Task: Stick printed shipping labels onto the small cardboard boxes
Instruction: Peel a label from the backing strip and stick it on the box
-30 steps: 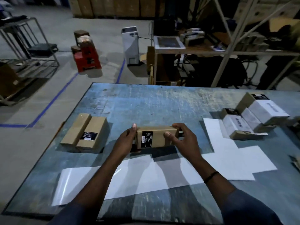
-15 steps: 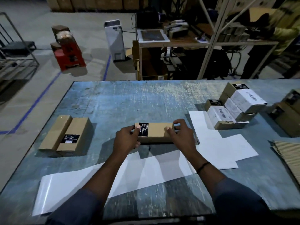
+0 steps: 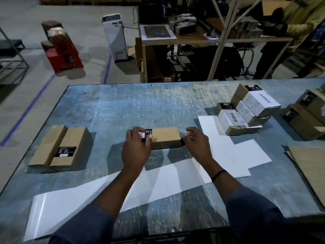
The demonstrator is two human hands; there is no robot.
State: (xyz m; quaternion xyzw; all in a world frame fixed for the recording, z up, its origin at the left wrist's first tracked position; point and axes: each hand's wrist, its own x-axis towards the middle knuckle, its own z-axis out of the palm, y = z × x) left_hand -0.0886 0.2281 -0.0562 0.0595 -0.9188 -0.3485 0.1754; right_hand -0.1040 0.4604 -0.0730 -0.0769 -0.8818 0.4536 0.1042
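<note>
I log dark blue sleeves [image 3: 82,226] covering both forearms, and a thin black band [image 3: 219,173] behind the right hand [image 3: 197,147].

Our two forearms, in dark blue sleeves [image 3: 84,224], stretch from the near edge of the worktop [image 3: 123,106] towards its middle, converging a little, palms turned down. Our left hand [image 3: 136,150] grips the left end of the box [image 3: 165,138], its fingers [image 3: 134,132] curled over the far top edge and the thumb laid on the top face. Our right hand [image 3: 197,144], with a thin black band [image 3: 219,173] on its wrist, hovers just beside the box's right end with fingers loosely curled and holding nothing; blur hides whether the fingertips touch it.
</note>
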